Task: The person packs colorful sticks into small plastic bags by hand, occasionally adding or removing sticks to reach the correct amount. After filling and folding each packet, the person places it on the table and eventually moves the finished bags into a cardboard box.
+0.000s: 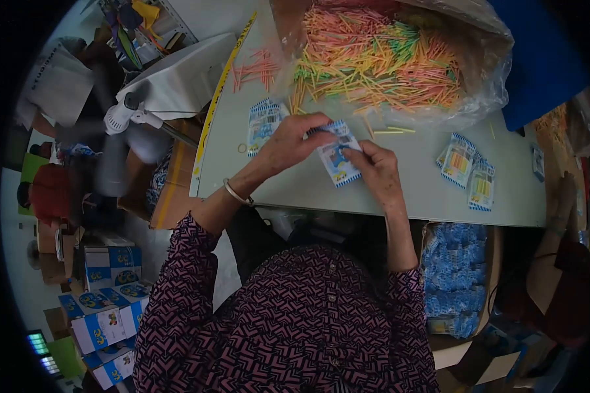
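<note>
Over the table's front part, a small blue-and-white packet (337,160) is held between my two hands. My left hand (294,142) pinches its upper end, and my right hand (377,169) grips its right side with thumb and fingers. More blue-and-white packets (263,124) lie just beyond my left hand. Past both hands, a large clear plastic bag (488,85) lies open, full of thin pink, yellow and green sticks (387,59). Whether the held packet has sticks inside is hidden from me.
Filled packets (457,160) lie on the table (413,196) at right, and loose pink sticks (259,71) at its far left. Below the right edge stands a carton of blue packets (455,275). A fan (121,121) is at left. Another person's arm (557,209) is at far right.
</note>
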A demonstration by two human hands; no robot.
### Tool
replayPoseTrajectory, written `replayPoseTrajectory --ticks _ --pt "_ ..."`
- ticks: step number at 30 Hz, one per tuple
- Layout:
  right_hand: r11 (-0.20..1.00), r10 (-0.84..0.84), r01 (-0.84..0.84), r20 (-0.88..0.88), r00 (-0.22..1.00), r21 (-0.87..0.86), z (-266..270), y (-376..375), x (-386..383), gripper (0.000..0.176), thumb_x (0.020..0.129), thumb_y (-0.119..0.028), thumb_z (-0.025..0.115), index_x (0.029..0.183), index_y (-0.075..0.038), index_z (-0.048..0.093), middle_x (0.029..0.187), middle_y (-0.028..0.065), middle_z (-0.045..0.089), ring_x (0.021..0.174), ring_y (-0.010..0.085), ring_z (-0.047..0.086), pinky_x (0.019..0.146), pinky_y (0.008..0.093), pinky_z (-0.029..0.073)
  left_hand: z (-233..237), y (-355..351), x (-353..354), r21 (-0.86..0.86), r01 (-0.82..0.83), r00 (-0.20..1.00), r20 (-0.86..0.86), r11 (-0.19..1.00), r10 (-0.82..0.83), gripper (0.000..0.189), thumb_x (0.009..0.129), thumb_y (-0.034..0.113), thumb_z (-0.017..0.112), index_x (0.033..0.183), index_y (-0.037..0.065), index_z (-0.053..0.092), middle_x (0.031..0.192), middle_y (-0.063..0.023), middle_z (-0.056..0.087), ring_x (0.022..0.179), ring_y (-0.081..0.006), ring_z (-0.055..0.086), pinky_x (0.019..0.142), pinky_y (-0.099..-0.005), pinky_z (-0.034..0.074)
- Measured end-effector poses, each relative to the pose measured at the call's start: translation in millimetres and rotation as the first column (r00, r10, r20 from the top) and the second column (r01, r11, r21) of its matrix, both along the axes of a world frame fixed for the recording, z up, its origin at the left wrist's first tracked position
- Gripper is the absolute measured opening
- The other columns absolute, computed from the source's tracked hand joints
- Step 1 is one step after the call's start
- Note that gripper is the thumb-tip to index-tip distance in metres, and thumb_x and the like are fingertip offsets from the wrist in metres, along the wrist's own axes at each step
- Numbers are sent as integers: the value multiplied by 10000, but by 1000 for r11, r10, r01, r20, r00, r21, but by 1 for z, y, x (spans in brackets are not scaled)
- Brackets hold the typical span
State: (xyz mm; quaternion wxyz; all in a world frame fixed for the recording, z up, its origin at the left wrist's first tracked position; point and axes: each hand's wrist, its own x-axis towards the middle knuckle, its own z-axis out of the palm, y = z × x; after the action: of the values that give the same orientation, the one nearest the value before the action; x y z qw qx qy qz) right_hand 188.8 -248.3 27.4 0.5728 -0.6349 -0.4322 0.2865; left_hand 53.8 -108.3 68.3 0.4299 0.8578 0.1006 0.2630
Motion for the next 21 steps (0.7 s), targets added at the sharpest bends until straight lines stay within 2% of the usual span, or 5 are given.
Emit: replayPoseTrajectory --ticks 7,12,14,17,21 --pt "999 46 -46 -33 998 8 -13 -17 0 115 853 -103 613 832 9 632 612 -65 501 572 9 384 496 189 326 -13 -11 3 23 4 992 -127 1000 -1 148 815 114 613 875 -19 596 725 -164 598 641 -257 585 589 -311 445" --pt "985 -171 162 177 969 66 -4 -25 11 141 845 -97 611 793 28 574 568 49 483 538 70 384 489 251 355 0 7 21 15 39 993 -108 999 -38 166 811 151 609 820 -13 587 735 -167 590 685 -283 583 620 -352 444" --pt "970 -234 223 113 966 97 -9 -29 22 132 845 -101 613 813 23 582 575 52 494 541 71 391 496 249 363 -8 50 28 553 -184 968 -39 812 247 193 807 182 592 752 -3 573 743 -170 589 705 -318 571 655 -408 441" --pt "942 -315 303 69 946 144 -19 -28 26 128 847 -110 614 845 17 594 589 53 514 547 69 402 508 244 375 -21 84 22 744 -253 886 -79 619 457 197 795 184 570 704 10 561 746 -177 594 715 -359 561 680 -452 439" --pt "918 -372 362 36 927 161 -21 -30 26 148 875 -124 591 836 17 607 621 -44 481 597 21 375 515 193 332 -27 85 31 792 -305 907 71 529 415 161 779 158 566 692 23 575 750 -164 603 766 -362 564 696 -449 449"
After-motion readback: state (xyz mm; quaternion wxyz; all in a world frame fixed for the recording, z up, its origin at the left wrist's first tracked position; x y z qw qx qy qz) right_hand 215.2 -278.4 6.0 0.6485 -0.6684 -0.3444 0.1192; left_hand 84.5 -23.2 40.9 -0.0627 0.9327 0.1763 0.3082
